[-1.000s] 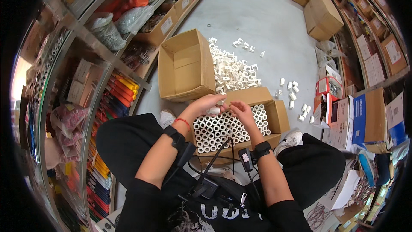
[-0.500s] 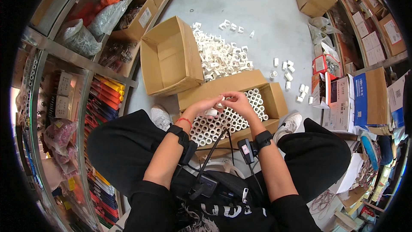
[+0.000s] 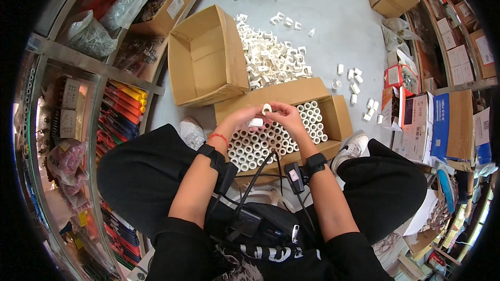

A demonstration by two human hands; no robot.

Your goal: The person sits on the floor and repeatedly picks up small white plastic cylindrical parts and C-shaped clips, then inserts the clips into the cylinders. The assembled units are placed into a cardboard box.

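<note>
both hands meet above the open cardboard box of upright white plastic pipe fittings; left hand fingers pinch one short white fitting, right hand fingers another. packing seems under way; next, probably seating each in a free slot.

Black trousers and top, white sneakers; black wrist units with cables, red string bracelet.
</note>
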